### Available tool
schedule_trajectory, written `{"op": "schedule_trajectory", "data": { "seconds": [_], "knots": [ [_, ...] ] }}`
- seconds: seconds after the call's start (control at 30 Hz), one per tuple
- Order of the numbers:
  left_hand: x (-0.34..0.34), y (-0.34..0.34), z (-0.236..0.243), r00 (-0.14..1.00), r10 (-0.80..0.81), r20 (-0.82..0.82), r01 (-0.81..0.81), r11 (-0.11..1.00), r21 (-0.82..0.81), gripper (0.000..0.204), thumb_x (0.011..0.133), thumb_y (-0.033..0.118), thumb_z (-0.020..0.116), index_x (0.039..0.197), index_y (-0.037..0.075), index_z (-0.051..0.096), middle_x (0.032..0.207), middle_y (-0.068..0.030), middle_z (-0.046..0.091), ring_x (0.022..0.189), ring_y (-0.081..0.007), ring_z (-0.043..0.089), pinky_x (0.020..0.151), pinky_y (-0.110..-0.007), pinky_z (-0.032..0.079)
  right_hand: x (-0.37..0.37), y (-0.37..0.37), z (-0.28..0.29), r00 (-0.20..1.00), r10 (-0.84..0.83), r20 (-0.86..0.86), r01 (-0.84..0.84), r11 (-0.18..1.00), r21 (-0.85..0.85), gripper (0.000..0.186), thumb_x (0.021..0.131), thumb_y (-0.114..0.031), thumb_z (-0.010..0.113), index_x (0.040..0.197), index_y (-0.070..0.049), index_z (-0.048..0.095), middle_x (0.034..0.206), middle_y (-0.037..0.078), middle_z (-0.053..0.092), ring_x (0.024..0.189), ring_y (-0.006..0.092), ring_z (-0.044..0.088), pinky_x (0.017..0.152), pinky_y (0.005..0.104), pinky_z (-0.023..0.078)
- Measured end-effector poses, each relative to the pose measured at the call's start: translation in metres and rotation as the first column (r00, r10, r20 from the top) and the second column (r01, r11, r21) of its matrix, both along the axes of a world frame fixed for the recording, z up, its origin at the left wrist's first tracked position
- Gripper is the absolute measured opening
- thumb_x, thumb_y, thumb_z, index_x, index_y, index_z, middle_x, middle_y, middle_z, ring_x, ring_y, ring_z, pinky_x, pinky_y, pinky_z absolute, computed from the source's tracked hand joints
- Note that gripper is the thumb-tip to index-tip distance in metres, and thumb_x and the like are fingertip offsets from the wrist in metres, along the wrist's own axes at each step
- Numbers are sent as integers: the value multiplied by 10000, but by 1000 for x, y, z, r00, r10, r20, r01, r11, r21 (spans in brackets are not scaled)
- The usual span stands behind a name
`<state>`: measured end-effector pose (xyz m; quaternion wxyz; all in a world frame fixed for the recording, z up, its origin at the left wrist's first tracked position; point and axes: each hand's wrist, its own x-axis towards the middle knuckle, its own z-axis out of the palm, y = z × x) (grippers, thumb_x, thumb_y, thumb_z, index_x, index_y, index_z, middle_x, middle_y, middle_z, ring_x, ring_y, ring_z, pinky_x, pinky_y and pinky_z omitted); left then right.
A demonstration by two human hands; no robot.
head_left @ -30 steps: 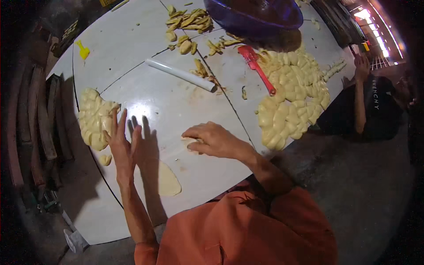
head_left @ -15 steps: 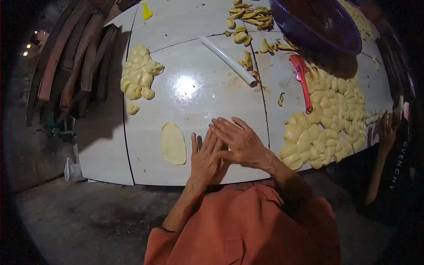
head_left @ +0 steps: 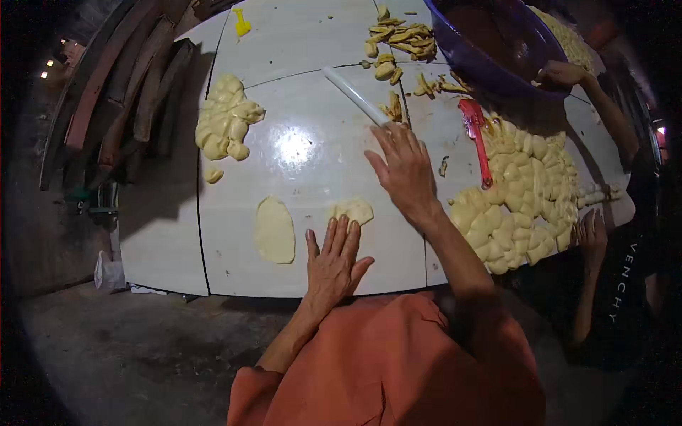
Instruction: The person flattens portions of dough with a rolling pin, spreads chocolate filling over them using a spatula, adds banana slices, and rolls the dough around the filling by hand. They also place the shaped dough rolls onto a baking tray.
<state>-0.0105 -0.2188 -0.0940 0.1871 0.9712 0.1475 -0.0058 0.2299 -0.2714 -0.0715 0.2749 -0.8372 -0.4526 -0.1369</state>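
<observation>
My left hand [head_left: 334, 264] lies palm down with fingers spread, its fingertips on a small flattened piece of pale dough [head_left: 359, 210]. Left of it is a smooth oval of rolled dough [head_left: 274, 231] on the white table [head_left: 160, 248]. My right hand [head_left: 406, 172] reaches forward, thumb apart and fingers extended to the near end of a white cylindrical rod [head_left: 352, 92], touching or just over it. A lumpy dough pile [head_left: 224, 121] sits further left, with a stray lump [head_left: 213, 175]. A larger mass of dough balls [head_left: 518, 199] covers the right, with a red plastic tool [head_left: 474, 142] on its edge.
A co-worker's hand [head_left: 558, 73] grips a blue bowl [head_left: 455, 57] at back right; their other hand [head_left: 590, 234] is at the table's right edge. Brown pieces [head_left: 415, 42] and a yellow tool [head_left: 241, 25] lie at the back. Dark slats [head_left: 121, 92] stand left.
My hands were together over the dough; the right has moved up to the rod, uncovering the flattened piece under my left fingers. The co-worker's hand has come onto the bowl.
</observation>
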Motion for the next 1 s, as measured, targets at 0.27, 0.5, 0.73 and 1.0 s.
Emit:
{"op": "schedule_trajectory", "data": {
  "seconds": [0.27, 0.5, 0.73, 1.0],
  "knots": [
    [0, 9, 12, 998, -60, 25, 61, 997, -44, 749, 975, 499, 593, 1553, 74, 377, 1606, -244, 330, 1490, -408, 332, 1145, -756, 158, 87, 41, -39, 943, -198, 269, 289, 888, -357, 217, 941, -144, 570, 1143, -80, 618, 1080, 89, 638, 1030, 264, 609, 842, 469, 449],
    [-17, 13, 2, 973, 61, 224, -96, 984, 148, 903, 904, 473, 720, 1585, 48, 306, 1624, -299, 255, 1491, -443, 313, 1143, -742, 191, 65, -29, -15, 990, -123, 72, 136, 967, -214, 332, 866, -123, 623, 1193, -62, 632, 1041, 99, 652, 997, 272, 628, 820, 470, 441],
    [-6, 21, -4, 922, 138, 363, -219, 956, 194, 849, 933, 410, 707, 1593, 51, 312, 1647, -253, 254, 1528, -433, 248, 1180, -721, 83, -23, -65, 15, 917, 379, -128, -400, 878, -264, 483, 887, -132, 618, 1369, -107, 597, 1153, 100, 637, 1107, 256, 589, 1031, 500, 412],
    [36, 50, -4, 940, 317, 129, -337, 922, 190, 631, 1041, 420, 484, 1529, 24, 435, 1570, -209, 440, 1488, -414, 351, 1169, -718, 107, -41, -25, -16, 989, 132, -65, -145, 947, -285, 564, 1015, -438, 521, 1458, -90, 528, 1550, 198, 440, 1480, 380, 321, 1156, 729, 177]
  ]
}}
